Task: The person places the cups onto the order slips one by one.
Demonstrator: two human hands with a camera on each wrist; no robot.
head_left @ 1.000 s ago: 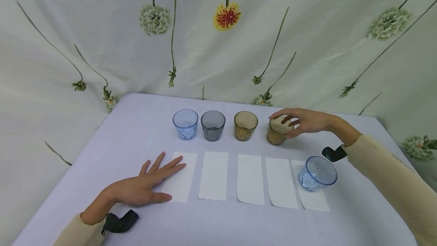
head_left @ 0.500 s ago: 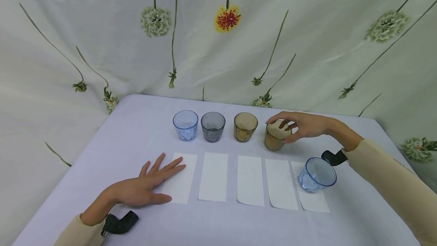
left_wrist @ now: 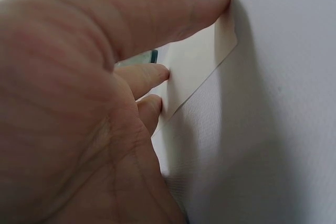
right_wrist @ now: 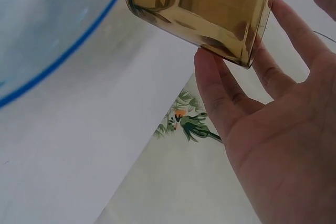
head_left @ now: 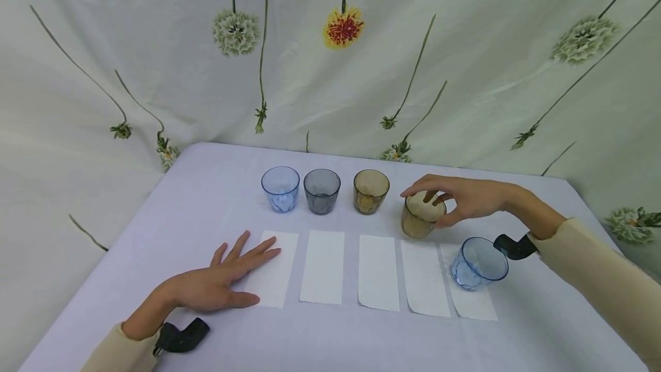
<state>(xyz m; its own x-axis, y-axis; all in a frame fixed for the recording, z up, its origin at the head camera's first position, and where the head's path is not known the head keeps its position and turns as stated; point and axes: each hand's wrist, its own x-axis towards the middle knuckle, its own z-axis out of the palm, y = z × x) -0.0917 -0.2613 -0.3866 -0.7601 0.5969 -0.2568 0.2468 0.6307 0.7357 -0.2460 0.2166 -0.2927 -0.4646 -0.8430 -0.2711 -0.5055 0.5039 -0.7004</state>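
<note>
My right hand (head_left: 475,197) grips an amber glass (head_left: 417,225) from above, its thumb and fingers around the rim. In the right wrist view the fingers spread over the side and edge of this amber glass (right_wrist: 210,9). The glass is just behind the fourth white paper strip (head_left: 426,277). My left hand (head_left: 212,286) lies with fingers spread on the leftmost paper strip (head_left: 279,271) and the tablecloth. In the left wrist view its thumb and fingertips press near the edge of that paper (left_wrist: 194,66).
Behind the strips stand a blue glass (head_left: 280,191), a grey glass (head_left: 322,193) and another amber glass (head_left: 370,193) in a row. A second blue glass (head_left: 477,266) stands on the rightmost strip (head_left: 475,306), close to the right wrist camera (head_left: 516,245). Floral fabric (head_left: 320,85) hangs behind the table.
My right hand has brought the amber glass out of the back row, toward the front and the fourth strip. The left hand has stayed in place.
</note>
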